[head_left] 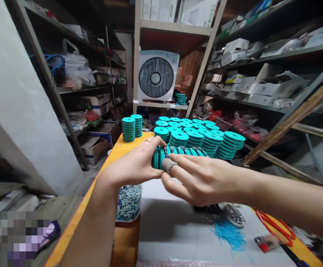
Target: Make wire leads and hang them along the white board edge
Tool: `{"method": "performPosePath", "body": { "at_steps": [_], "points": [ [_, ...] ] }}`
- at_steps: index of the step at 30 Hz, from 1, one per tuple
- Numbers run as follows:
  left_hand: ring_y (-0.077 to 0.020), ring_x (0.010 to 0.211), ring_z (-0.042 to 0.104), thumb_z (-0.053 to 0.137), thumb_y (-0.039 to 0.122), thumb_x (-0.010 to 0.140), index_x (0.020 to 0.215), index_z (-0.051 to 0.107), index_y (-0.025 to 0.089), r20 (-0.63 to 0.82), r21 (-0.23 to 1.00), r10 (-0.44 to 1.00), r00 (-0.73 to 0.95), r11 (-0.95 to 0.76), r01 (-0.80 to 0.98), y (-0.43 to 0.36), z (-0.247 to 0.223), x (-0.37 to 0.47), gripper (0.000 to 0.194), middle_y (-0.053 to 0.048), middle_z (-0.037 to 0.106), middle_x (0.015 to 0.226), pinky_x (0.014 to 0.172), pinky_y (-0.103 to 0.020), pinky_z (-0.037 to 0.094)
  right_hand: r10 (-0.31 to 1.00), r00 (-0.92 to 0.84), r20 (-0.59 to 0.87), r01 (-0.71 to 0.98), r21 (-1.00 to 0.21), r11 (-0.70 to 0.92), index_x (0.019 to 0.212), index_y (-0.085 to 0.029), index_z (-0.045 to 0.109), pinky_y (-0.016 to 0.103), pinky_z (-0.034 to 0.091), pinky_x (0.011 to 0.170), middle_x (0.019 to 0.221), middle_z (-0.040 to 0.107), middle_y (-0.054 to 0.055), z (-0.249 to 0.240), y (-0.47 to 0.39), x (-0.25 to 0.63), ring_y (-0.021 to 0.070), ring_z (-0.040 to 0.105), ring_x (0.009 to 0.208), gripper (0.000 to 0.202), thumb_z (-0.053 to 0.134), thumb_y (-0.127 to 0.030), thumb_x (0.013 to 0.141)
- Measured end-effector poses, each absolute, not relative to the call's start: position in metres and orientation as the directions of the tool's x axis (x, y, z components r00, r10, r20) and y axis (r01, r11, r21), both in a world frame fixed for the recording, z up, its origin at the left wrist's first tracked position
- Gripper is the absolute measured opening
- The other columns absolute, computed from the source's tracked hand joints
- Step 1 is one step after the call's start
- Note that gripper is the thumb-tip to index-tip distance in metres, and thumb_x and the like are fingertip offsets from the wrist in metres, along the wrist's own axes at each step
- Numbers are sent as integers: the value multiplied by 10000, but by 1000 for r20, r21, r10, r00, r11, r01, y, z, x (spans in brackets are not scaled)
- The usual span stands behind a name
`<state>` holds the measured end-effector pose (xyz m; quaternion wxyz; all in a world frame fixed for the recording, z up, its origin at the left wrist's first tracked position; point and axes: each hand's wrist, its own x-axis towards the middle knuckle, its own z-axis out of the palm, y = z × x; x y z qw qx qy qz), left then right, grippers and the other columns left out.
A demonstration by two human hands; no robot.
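Observation:
A row of teal spools (156, 158) lies on edge at the front of the table, with dark fittings along its top. My left hand (139, 159) wraps its fingers and thumb round the left end of this row. Against the same spools, my right hand (203, 180) has its fingers bent and close together; whatever is between the fingertips is hidden. A grey wrap (169, 166) covers one right finger. Behind the hands stand several stacks of flat teal spools (178, 139), and two more stacks (128, 129) are at the table's left corner.
A clear tub (129, 203) of small striped pieces sits beneath my left forearm. On the grey work surface (164, 230) lie blue strands (229, 233), a round dish of metal bits (233, 214) and red-handled scissors (279, 224). A box fan (158, 76) and loaded shelves stand behind.

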<state>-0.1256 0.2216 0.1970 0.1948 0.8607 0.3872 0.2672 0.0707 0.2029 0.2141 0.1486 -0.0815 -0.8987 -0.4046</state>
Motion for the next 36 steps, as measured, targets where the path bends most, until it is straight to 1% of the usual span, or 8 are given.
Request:
{"method": "performPosePath", "body": {
  "at_steps": [4,6,18,22,26,30,34,36],
  "points": [
    [-203,1031,498,673,424,671,1070,441,241,309,555,774,553,-619,556,222,197,-125,496,-25,522,1066,817,-301,439,263,-730,631,553,318,770,1099,-137,476,98,486,814,1041,553,8,201,202,79,2,548,948,217,393,-170,902],
    [-204,1020,504,681,441,661,1077,438,244,306,552,780,545,-612,566,221,197,-126,521,-26,522,1060,796,-300,444,302,-676,671,586,242,774,1136,-141,462,114,490,866,1094,537,-1,192,200,81,10,531,1015,255,417,-142,885],
    [-197,1052,494,659,394,696,1113,433,232,326,549,768,551,-628,552,222,196,-124,501,-42,522,1113,845,-290,432,105,-884,456,414,657,630,1237,2,441,313,439,1053,1257,416,125,174,200,91,234,309,1296,398,414,-132,863],
    [-208,1068,497,667,459,678,1121,429,233,318,527,779,540,-619,582,222,195,-126,551,-40,519,1132,844,-303,449,309,-762,570,591,417,691,1331,-53,351,311,389,1090,1338,325,103,186,173,99,190,242,1338,476,389,-130,863],
    [-226,1153,460,646,521,681,1246,359,268,309,469,790,530,-612,637,220,195,-125,682,-41,462,1255,925,-342,431,453,-485,748,771,120,626,1248,-151,433,243,404,1000,1211,456,59,190,131,134,115,432,1173,399,462,-158,850],
    [-194,1283,322,618,591,676,1363,252,291,425,269,726,542,-672,690,218,197,-111,834,-18,348,1379,1067,-340,316,746,-357,563,880,-64,470,994,-183,564,148,382,729,935,524,14,150,103,169,43,458,887,161,460,-205,873],
    [-189,1235,365,600,594,694,1316,368,248,547,39,615,568,-696,716,213,196,-87,748,-28,428,1312,1062,-347,320,967,-173,188,948,-234,215,897,-216,593,210,342,778,954,481,16,92,106,179,85,409,918,172,424,-199,875],
    [-182,1214,391,581,585,719,1316,372,242,561,2,595,576,-697,717,211,194,-78,719,-29,452,1295,1037,-339,350,987,-78,137,953,-279,114,911,-221,585,250,323,820,984,464,22,72,113,176,112,382,968,172,417,-210,873]
  ]
}}
